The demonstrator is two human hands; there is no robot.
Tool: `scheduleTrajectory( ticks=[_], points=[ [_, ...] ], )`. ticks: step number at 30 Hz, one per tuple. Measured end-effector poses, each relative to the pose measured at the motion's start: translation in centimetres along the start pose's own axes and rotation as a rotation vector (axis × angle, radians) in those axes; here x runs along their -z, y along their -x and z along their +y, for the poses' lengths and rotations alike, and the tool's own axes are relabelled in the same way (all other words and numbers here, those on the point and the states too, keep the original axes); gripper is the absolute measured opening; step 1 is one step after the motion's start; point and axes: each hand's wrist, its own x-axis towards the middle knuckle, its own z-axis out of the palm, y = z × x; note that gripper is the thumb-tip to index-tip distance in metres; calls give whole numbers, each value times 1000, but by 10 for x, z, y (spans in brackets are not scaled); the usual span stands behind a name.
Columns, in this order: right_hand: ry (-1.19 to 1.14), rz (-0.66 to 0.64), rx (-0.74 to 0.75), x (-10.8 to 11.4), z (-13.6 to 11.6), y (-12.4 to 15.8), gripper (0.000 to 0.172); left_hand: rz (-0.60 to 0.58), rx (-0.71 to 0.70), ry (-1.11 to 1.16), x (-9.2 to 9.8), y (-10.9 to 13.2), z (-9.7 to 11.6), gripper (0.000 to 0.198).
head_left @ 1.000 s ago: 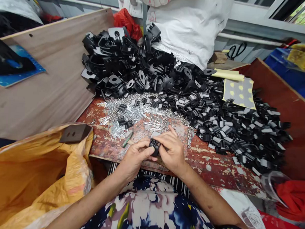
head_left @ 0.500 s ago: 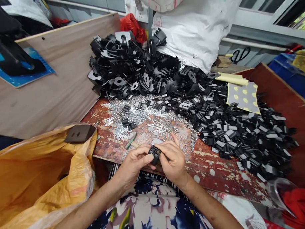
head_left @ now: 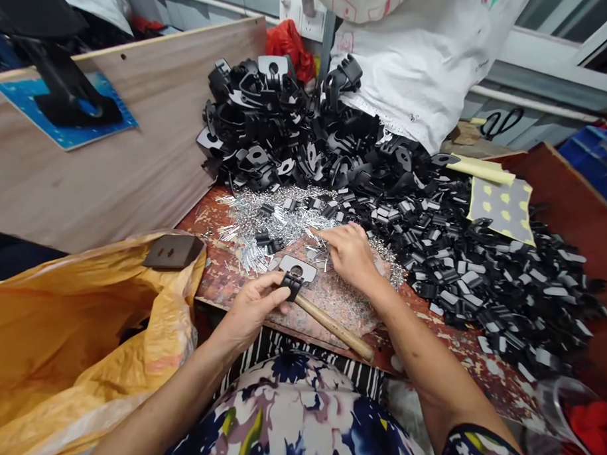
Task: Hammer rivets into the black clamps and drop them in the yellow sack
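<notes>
Between its thumb and fingers, my left hand [head_left: 253, 305] grips a black plastic clip [head_left: 298, 274] with a flat plate and a round hole. Just behind the clip lies the wooden handle of a hammer [head_left: 337, 328], slanting across the worktop; its head is hidden under the clip and hand. My right hand [head_left: 350, 252] is at the near edge of a heap of thin metal pins [head_left: 278, 217], index finger stretched out to touch them. Its thumb is out of sight, and no pin shows clearly in its fingers.
Black plastic parts [head_left: 267, 133] pile high at the back, with smaller black pieces [head_left: 461, 273] spread to the right. A yellow sack [head_left: 105, 333] hangs open on the left beside a wooden board [head_left: 137, 142]. A clear tub [head_left: 559, 409] stands at lower right.
My right hand has left the clip and moved forward to the pins. The left hand keeps the clip, now turned plate-up and shifted left. The hammer's handle has come into view as the camera turned left.
</notes>
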Motion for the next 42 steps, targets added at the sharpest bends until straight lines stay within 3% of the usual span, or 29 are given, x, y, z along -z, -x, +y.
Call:
scheduleTrajectory(
  ticks=[4, 6, 9, 12, 14, 16, 21, 26, 28, 30, 32, 34, 37, 42],
  points=[
    [126, -101, 76, -12, 29, -26, 39, 59, 58, 17, 4, 0, -6, 21],
    [60, -63, 33, -14, 29, -25, 36, 61, 35, -53, 4, -1, -7, 19],
    [-295, -7, -126, -9, 13, -8, 34, 81, -207, -386, 4, -2, -3, 13],
    [-722, -241, -266, -3, -11, 13, 34, 63, -508, -853, 3, -1, 4, 10],
    [-868, -403, -309, -1, -24, 24, 37, -4, -601, -1078, 1, 0, 7, 16],
    [-935, -475, -344, 0, -29, 30, 41, -66, -641, -1210, -1, 2, 8, 24],
    [-1019, -628, -380, 1, -28, 28, 53, -103, -696, -1300, -9, 10, 9, 22],
    [-1002, -610, -366, -7, -31, 30, 49, -121, -728, -1304, -14, 15, 10, 17],
    [-965, -614, -327, -8, -29, 29, 46, -104, -705, -1268, -13, 15, 10, 18],
    [-813, -534, -260, -7, -22, 22, 35, -70, -654, -1214, -10, 15, 10, 21],
    [-488, -338, -171, -6, -10, 8, 19, -18, -586, -1137, -5, 13, 11, 27],
    [-98, -182, -65, -7, 2, -10, 24, 33, -513, -1006, 1, 10, 11, 30],
    [273, -236, 89, -17, 11, -33, 26, 71, -370, -710, 7, 7, 9, 31],
    [347, -293, 135, -34, 4, -45, 22, 79, -117, -286, 13, 4, 0, 40]
  ],
)
